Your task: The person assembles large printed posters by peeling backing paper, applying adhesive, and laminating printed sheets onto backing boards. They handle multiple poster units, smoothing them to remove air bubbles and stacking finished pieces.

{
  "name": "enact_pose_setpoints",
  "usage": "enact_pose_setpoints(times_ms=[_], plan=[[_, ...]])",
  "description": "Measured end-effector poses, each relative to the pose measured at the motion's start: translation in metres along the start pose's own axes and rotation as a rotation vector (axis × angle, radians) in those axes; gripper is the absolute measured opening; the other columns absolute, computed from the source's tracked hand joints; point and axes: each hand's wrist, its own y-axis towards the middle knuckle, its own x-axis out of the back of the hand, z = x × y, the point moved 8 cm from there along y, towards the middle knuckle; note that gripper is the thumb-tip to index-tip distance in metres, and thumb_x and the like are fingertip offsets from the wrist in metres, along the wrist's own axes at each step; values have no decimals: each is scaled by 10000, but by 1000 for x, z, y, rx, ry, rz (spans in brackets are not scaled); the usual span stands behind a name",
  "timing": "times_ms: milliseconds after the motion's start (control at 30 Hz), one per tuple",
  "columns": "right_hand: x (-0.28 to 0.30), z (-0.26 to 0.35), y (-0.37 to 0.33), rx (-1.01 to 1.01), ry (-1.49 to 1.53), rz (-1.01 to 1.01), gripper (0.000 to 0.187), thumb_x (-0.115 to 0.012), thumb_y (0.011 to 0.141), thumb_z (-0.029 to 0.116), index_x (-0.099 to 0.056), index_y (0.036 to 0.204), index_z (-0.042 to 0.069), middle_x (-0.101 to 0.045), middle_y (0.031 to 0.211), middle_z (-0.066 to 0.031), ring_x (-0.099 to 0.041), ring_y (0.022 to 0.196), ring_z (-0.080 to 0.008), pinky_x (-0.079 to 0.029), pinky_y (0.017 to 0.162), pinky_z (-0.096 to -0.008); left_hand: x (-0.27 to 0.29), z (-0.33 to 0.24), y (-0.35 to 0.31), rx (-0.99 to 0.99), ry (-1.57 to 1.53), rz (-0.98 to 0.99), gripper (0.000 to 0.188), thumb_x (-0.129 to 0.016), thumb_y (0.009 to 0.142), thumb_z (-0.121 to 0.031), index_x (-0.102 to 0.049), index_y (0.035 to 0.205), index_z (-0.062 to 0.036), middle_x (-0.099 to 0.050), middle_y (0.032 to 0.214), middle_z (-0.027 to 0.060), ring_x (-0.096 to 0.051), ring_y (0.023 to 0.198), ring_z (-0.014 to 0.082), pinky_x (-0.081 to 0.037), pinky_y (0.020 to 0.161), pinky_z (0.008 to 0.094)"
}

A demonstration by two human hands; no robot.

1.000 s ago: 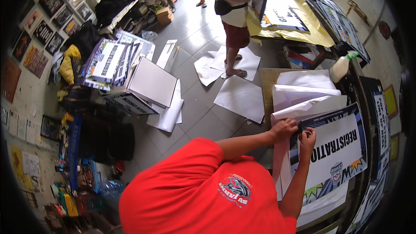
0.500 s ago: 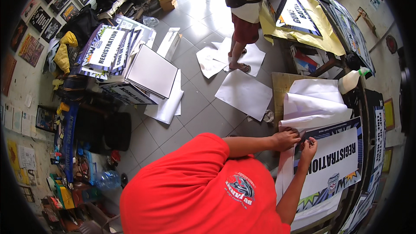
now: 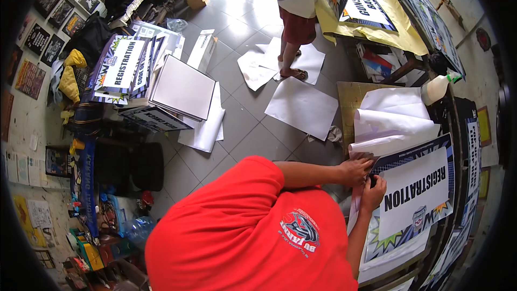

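Observation:
On the bench at right lies a printed sign (image 3: 413, 198) with a white panel, dark lettering and a blue, green and orange patterned border. My left hand (image 3: 355, 172) rests with its fingers laid over the sign's left corner, where it meets white sheeting (image 3: 389, 121). Close beside it, at the sign's left edge, my right hand (image 3: 374, 193) is closed around a small dark object, mostly hidden by the fingers. Loose white sheets show under the sign's near side.
A co-worker (image 3: 295, 21) stands on white sheets (image 3: 301, 109) spread over the tiled floor. Beyond the bench, another sign (image 3: 366, 5) lies on yellow paper (image 3: 406, 40). A pale bottle (image 3: 435, 90) stands at the bench's far end. Stacked boards and signs (image 3: 183, 87) fill the left.
My right hand has moved left and nearer along the sign's edge, beside my left hand. The left hand stays at the corner. The whole view has shifted slightly.

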Motion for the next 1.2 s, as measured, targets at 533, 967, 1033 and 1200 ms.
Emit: enact_pose_setpoints(times_ms=[533, 967, 1033, 1200], plan=[[0, 4, 3, 163, -61, -75, 112, -566, 839, 117, -582, 857, 8, -593, 885, -131, -562, 853, -337, -447, 756, -426, -3, -7, -6, -2, 48, 109, 691, -553, 821, -364, -362, 1358, 28, -336, 1431, 183, -236, 1357, 341, -97, 1095, 529], [-2, -36, 15, -99, 311, 49, 179, -629, 817, 196, -657, 861, 24, -639, 862, -161, -614, 819, -341, -481, 721, -402, -2, -1, -4, -27, 199, 162, 740, -533, 851, -437, -300, 1399, 3, -283, 1464, 167, -204, 1382, 312, -203, 1078, 530], [1, -36, 2, -106, 272, 4, 178, -651, 802, 193, -654, 879, 32, -629, 872, -141, -602, 832, -322, -476, 737, -390, -5, 0, -2, 14, 178, 219, 724, -529, 853, -424, -307, 1393, 4, -282, 1466, 165, -206, 1381, 314, -202, 1079, 529], [17, -20, -29, 0, 37, -95, 265, -709, 747, 238, -647, 940, 66, -596, 954, -78, -557, 922, -280, -460, 802, -371, 1, -3, 2, 20, 158, 196, 696, -531, 855, -398, -320, 1382, 6, -290, 1464, 163, -223, 1375, 320, -206, 1078, 529]])
